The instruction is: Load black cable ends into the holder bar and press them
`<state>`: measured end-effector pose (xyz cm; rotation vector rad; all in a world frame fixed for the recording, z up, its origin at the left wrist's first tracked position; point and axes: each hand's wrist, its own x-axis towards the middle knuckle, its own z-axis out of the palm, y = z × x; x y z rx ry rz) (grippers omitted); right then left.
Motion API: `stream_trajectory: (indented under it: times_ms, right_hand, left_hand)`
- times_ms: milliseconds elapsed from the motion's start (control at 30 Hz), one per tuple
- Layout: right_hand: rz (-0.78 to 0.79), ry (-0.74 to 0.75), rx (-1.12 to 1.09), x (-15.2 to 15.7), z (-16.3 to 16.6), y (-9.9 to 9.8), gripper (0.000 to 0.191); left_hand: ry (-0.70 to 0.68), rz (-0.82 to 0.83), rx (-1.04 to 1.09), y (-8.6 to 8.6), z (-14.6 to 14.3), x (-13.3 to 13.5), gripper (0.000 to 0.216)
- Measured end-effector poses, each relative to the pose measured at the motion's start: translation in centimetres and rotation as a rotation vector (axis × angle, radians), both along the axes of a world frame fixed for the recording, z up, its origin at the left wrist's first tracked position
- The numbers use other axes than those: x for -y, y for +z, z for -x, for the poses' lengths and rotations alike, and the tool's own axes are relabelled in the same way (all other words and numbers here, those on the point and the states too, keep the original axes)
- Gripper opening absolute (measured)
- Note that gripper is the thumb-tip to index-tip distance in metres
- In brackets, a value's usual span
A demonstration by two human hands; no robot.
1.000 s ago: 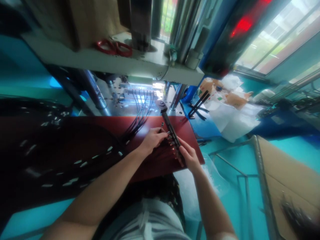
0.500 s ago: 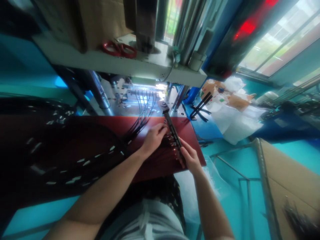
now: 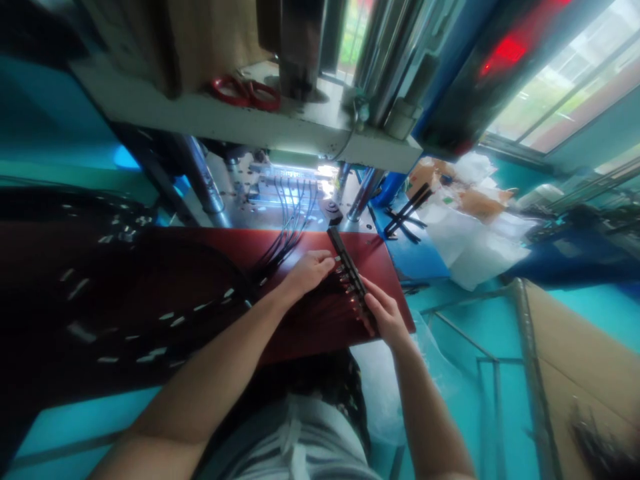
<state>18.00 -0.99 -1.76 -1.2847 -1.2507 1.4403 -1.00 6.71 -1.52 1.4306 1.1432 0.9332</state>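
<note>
A long black bar with several metal-tipped cable ends along it lies slanted on the dark red work surface. My right hand grips the bar's near end, fingers wrapped round it. My left hand rests on the cable ends at the bar's middle, fingers pressed together on them; what they pinch is too small to make out. A bundle of black cables runs from the bar's area back under the press.
A grey press machine with steel columns stands behind the surface, red scissors on its shelf. Loose black cables with metal ends cover the left. Black bars lie on a blue ledge at right, by white bags. Cardboard lies lower right.
The bar has slid back toward me off the round black knob by the press. Both hands stay on it, the left shifted slightly along the cable ends.
</note>
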Motion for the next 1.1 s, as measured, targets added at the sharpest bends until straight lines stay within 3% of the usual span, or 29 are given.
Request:
stream_trajectory:
  times_ms: [333,533,667,833,1000,1100]
  right_hand:
    - [-0.011,0.009,0.021,-0.1,0.0,0.2,0.055]
    - [-0.043,0.050,0.092,-0.3,-0.1,0.0,0.055]
    - [-0.029,0.078,0.141,-1.6,-1.0,1.3,0.056]
    - [-0.009,0.085,0.213,-4.8,-2.4,3.4,0.052]
    - [0.010,0.160,0.433,-7.2,-3.1,2.5,0.034]
    - [-0.044,0.273,0.739,-7.6,-3.1,2.0,0.019]
  left_hand:
    - [-0.013,0.174,0.119,0.7,-0.4,0.3,0.026]
    - [0.000,0.054,0.164,-0.6,-0.7,0.3,0.025]
    - [-0.012,-0.087,-0.001,-0.4,-1.4,-1.4,0.027]
    - [-0.143,-0.171,-0.504,1.4,-2.6,-5.6,0.028]
    - [-0.141,-0.174,-0.676,1.5,-3.0,-6.5,0.021]
    - [-0.117,-0.201,-0.705,1.3,-2.2,-5.8,0.021]
